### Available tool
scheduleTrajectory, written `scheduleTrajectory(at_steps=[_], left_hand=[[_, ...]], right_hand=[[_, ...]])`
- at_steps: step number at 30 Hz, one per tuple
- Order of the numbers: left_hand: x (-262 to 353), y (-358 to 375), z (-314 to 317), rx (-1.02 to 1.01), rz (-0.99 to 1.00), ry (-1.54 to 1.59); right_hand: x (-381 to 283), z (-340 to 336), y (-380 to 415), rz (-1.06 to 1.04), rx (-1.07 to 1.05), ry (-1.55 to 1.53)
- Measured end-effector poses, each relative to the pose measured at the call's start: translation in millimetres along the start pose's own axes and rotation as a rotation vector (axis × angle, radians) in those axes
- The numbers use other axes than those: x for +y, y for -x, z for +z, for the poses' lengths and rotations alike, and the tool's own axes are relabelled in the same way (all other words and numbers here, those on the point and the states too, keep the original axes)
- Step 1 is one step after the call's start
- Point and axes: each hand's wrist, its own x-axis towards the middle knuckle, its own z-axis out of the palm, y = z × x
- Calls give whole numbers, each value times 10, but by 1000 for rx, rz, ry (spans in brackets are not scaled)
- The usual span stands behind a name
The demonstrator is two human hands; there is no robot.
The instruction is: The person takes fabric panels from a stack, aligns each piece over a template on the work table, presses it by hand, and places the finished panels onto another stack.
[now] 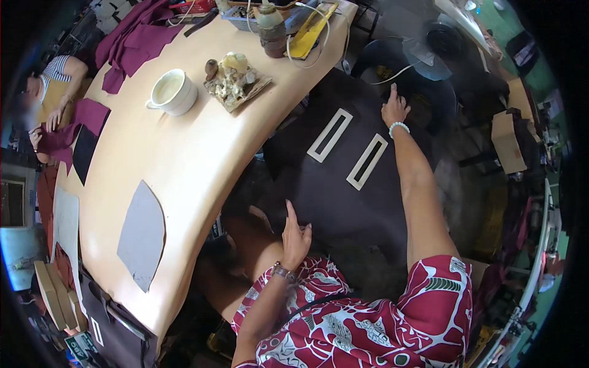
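Observation:
A large dark brown panel (350,211) lies in front of me, beside the table. On it are two narrow, pale rectangular frames: one frame (318,149) nearer the table, the other frame (354,181) to its right. My left hand (296,238), index finger stretched out and thumb apart, is at the panel's near left edge with nothing visible in it. My right hand (396,109), a beaded bracelet on its wrist, reaches to the panel's far right edge beside a dark round tub (453,101). Its index finger points forward; the other fingers look partly bent, and I see nothing held.
The curved tan table (178,208) bears a white cup (173,92), a glue-crusted board (236,86), a grey cut piece (142,236) and a dirty bottle (271,30). Across it, another person (55,92) handles maroon fabric (86,122). A cardboard box (508,142) stands right.

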Motion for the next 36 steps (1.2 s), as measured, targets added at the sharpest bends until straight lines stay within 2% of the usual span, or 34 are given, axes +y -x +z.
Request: scheduleTrajectory(at_steps=[2, 3, 5, 6, 7, 9, 10, 12, 13, 17, 19, 21, 23, 25, 29, 31, 33, 36], left_hand=[[16, 50, -101, -69, -92, -78], [3, 62, -168, -88, -145, -118], [-61, 118, -319, -116, -128, -113], [-102, 192, -412, -118, -126, -108], [-97, 267, -530, -93, -51, -83], [59, 464, -810, -32, 121, -54], [191, 556, -926, 72, 114, 23], [300, 692, -1158, 344, 362, -103], [364, 767, -1304, 479, 475, -189], [476, 1150, -2020, 988, 519, -405], [476, 1466, -2379, 1201, 378, -520], [313, 1804, -2776, 1408, 327, -712], [182, 2190, -3085, 1535, 164, -809], [15, 2513, -3358, 1621, 47, -826], [-498, 2881, -3732, 1600, -84, -854], [-775, 2921, -3811, 1526, -111, -885], [-1012, 2917, -3826, 1444, -124, -964], [-1116, 2889, -3759, 1402, -192, -1012]], right_hand=[[-157, -83, 116, 49, 97, -50], [-312, -249, 197, 64, 112, -172], [-557, -437, 336, -2, 210, -347], [-629, -463, 395, -133, 316, -417], [-750, -480, 490, -260, 419, -500], [-1177, -1017, 898, -374, 461, -633], [-1428, -1205, 1084, -411, 427, -768], [-1889, -1477, 1422, -519, 326, -1010], [-2156, -1598, 1607, -625, 355, -1033], [-3048, -1952, 2438, -908, 98, -1208], [-3372, -2095, 2892, -1086, -14, -1245], [-3629, -2198, 3358, -1247, -101, -1321], [-3797, -2334, 3822, -1369, -240, -1315], [-3995, -2379, 4261, -1489, -218, -1301], [-4434, -2627, 5003, -1642, -475, -1423], [-4666, -2799, 5337, -1621, -659, -1271], [-4960, -2746, 5697, -1540, -681, -1145], [-5189, -2750, 5945, -1523, -611, -957]])
